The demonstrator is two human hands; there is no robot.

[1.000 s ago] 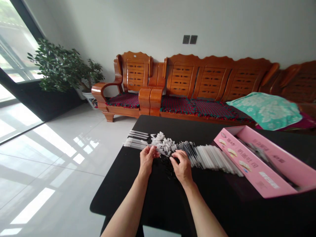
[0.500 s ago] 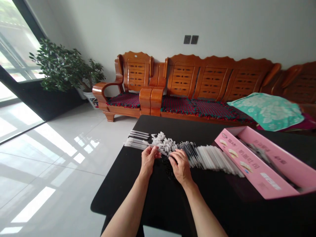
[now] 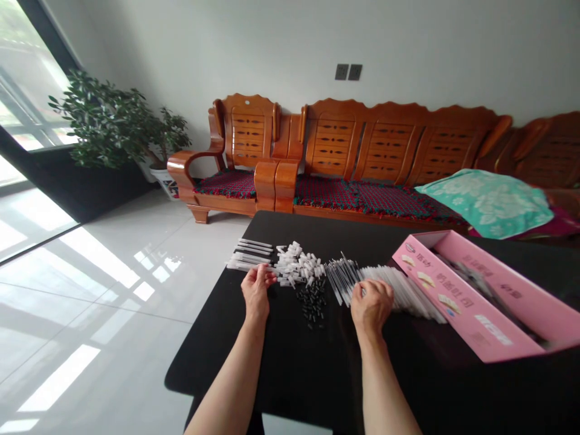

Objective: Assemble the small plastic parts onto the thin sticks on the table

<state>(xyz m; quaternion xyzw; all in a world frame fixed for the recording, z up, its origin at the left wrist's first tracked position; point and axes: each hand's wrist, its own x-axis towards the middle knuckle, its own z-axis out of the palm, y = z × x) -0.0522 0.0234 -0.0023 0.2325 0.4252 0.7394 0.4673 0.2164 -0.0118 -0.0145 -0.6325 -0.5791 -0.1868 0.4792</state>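
My left hand (image 3: 257,294) has its fingers pinched together beside a row of white pens (image 3: 247,261) at the table's left edge, seemingly on one pen's end. Over the near end of the clear plastic pen barrels (image 3: 399,287), my right hand (image 3: 372,305) is curled with thumb and fingers closed; what they grip is mostly hidden. Dark-tipped pen refills (image 3: 342,279) lie side by side just left of it. Between the hands are a heap of white, cap-like pieces (image 3: 299,263) and a scatter of small black plugs (image 3: 312,302).
All this lies on a black table (image 3: 308,368). A pink open box (image 3: 457,296) with grey contents stands at the right. Behind the table is a wooden sofa (image 3: 335,145) with a turquoise pillow (image 3: 493,202). A potted plant (image 3: 113,121) stands at the left.
My hands have parted from around a pen-like piece: the left went left to the pen row, the right moved right onto the barrels. The black plugs are now uncovered.
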